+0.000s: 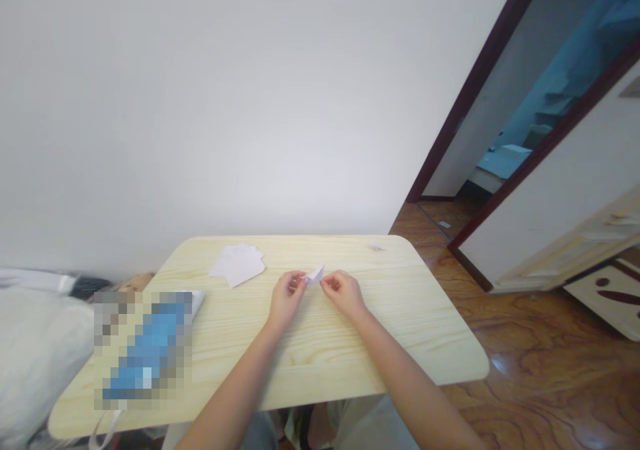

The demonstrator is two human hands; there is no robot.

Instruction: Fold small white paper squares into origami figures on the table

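Folded paper [315, 275], a small white pointy bit, is held up between both hands, over the middle of the desk [400, 350]. Left fingers [296, 281] are curled and pressed together, pinching it from the left side. Right fingers [331, 283] are curled the same way and pinch it from the other side, though it's hard to see exactly which fingertips are on it. The left hand [287, 297] and right hand [345, 295] are almost touching, with forearms coming in from 6 o'clock.

From the hands, a loose pile of paper sheets [237, 265] sits at about 10 o'clock, and a tiny paper scrap [377, 247] lies at 2 o'clock near the far edge. At 8 o'clock there's a pixelated blue blob [143, 350], too blurred to name, with a white pillow [35, 363] past the desk edge. Wood floor [525, 343] shows at 3 o'clock, and a dark door frame [475, 83] at 2 o'clock.
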